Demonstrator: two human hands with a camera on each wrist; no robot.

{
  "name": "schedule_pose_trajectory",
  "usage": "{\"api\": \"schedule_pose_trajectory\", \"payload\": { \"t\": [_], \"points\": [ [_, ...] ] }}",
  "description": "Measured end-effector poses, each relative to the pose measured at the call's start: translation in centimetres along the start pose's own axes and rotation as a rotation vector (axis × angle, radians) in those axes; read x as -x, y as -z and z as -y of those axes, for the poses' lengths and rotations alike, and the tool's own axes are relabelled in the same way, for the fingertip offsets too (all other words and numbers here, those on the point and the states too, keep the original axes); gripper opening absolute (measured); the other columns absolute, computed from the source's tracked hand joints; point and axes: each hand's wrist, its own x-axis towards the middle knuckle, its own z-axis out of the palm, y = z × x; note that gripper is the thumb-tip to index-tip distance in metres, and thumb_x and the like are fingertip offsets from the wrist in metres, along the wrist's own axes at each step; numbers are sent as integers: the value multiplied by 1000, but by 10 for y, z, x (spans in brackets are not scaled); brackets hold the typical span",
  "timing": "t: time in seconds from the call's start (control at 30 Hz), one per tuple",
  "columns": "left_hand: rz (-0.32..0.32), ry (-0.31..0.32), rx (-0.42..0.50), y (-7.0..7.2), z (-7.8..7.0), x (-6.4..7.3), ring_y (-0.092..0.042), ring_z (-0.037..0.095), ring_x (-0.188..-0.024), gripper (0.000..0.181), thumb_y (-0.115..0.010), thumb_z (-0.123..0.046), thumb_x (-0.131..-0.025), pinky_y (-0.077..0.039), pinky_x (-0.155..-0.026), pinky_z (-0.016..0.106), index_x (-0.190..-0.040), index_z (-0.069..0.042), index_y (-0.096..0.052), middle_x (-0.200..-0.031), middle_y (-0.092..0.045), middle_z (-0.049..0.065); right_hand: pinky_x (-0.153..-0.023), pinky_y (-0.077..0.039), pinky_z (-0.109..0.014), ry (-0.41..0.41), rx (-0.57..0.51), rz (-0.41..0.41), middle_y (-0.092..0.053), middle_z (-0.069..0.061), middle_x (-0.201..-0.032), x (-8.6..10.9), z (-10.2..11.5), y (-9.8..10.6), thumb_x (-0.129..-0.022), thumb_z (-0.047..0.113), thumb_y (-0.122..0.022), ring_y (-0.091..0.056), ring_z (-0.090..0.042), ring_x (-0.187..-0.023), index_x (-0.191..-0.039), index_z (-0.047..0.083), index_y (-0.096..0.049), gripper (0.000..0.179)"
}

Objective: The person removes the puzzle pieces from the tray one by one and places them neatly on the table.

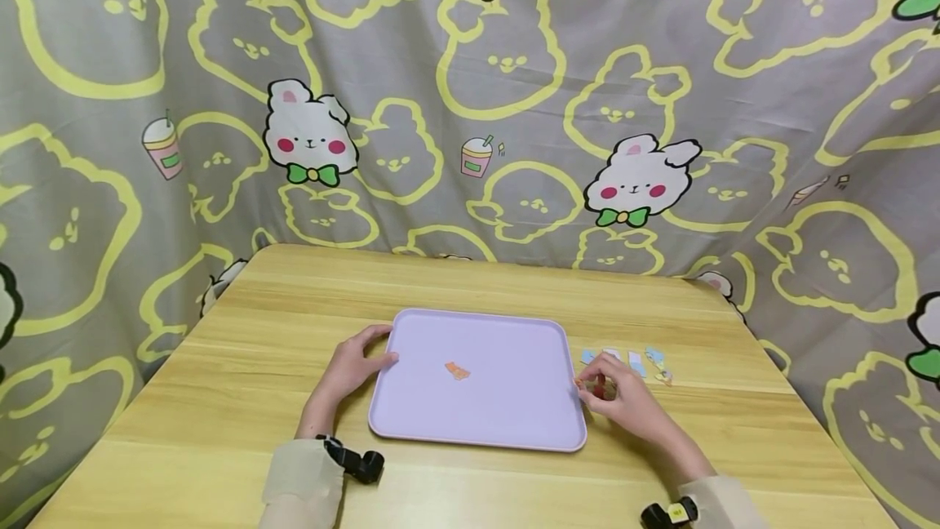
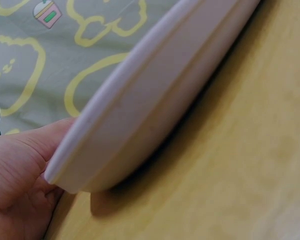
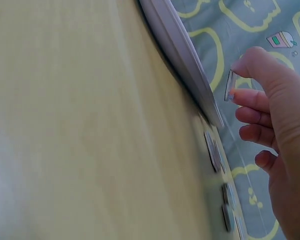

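Note:
A lilac tray [image 1: 499, 423] lies on the table. My left hand [image 1: 351, 364] grips its left edge, with the thumb at the rim; in the left wrist view a fingertip [image 2: 97, 205] shows under the tray's corner. On the tray, left of its middle, lies an orange jigsaw puzzle piece [image 1: 457, 371]. Just over the tray's right rim my right hand [image 1: 620, 398] pinches a small flat puzzle piece [image 3: 230, 86] on edge between thumb and index finger. Its other fingers curl loosely. The printed side of that held piece is mostly hidden.
Several puzzle pieces [image 1: 636, 362], light blue, pink and yellowish, lie on the wooden table [image 1: 470, 484] right of the tray, beyond the right hand. A patterned grey curtain [image 1: 411, 186] hangs behind the table and along both sides. Each wrist wears a small black camera [image 1: 360, 464].

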Motion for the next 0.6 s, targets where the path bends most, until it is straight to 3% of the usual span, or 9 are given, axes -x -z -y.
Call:
{"api": "schedule_pose_trajectory", "payload": {
  "t": [0.6],
  "points": [
    [-11,-5,-10,2,0,0,-33,39,-145,53,-68,-24,-92,-27,-121,57,-140,-11,-52,-149,-49,16,-67,-49,-19,-90,128,-4,-60,10,-87,18,-12,24,-76,4,-79,-55,-7,-78,-91,21,-66,26]
  ]
}}
